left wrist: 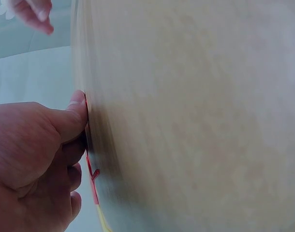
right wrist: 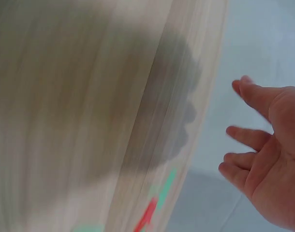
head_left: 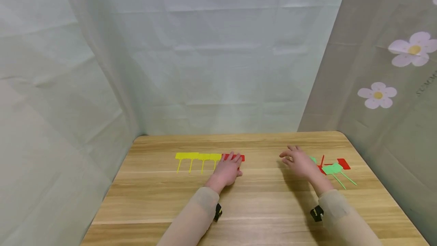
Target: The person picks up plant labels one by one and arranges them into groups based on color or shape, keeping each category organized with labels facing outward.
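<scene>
Flat plastic plant labels with thin stems lie on the table. Several yellow labels (head_left: pixel 187 155) form a row at the left, stems toward me, with red labels (head_left: pixel 242 158) continuing it on the right. My left hand (head_left: pixel 227 170) rests over the red labels, fingers extended and touching them, and hides much of them. In the left wrist view, the thumb and fingertips meet a red label (left wrist: pixel 93 181) at the table surface. Above the table, my right hand (head_left: pixel 300 163) is raised with loosely spread fingers and holds nothing. Beside it is a loose pile of green labels (head_left: pixel 332 168) and red ones (head_left: pixel 343 163).
The wooden table (head_left: pixel 259 208) ends at a pale cloth (head_left: pixel 218 67) hung behind and at both sides. A curtain with white flowers (head_left: pixel 378 95) hangs on the right. Each wrist carries a small black device (head_left: pixel 317 213).
</scene>
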{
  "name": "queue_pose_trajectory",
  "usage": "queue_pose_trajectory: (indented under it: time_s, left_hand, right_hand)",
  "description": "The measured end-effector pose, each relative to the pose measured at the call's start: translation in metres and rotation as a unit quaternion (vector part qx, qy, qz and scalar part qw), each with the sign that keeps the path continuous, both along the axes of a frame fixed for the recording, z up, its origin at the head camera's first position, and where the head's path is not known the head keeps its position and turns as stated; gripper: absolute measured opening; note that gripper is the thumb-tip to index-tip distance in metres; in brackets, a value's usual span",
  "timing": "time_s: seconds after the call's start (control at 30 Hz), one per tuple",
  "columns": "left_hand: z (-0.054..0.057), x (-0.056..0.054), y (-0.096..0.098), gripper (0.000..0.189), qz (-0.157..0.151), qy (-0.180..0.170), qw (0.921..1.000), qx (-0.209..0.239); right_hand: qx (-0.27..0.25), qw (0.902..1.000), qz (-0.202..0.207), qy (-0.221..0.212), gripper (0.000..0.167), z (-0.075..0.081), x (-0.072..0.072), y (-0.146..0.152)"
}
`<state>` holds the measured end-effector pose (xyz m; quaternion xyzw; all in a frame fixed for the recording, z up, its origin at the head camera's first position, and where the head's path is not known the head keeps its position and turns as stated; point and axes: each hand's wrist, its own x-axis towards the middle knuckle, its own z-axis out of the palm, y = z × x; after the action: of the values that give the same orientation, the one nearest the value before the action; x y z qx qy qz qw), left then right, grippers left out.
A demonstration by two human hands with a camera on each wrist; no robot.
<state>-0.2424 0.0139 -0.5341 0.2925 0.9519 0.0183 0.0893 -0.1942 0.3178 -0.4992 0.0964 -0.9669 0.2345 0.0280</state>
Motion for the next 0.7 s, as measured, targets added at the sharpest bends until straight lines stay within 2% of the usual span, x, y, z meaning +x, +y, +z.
queue_pose_trajectory:
  time_s: [0.2,0.4,0.53,0.7]
  left_hand:
    - [0.0,0.0,0.001,0.067,0.003,0.001,1.0,0.002]
    - [0.001,0.0,0.001,0.067,0.001,-0.001,1.0,-0.001]
    - [0.001,0.0,0.001,0.067,0.002,-0.004,1.0,0.002]
    - [0.0,-0.001,0.001,0.066,0.003,-0.001,1.0,-0.001]
  right_hand:
    - [0.078,0.9966,0.018,0.02,0.022,0.005,0.016,0.063]
    - [0.151,0.9864,0.04,0.051,0.036,0.006,0.032,0.113]
    - [0.18,0.9798,0.065,0.058,0.047,0.005,0.037,0.129]
    - [0.212,0.971,0.088,0.067,0.06,0.001,0.035,0.136]
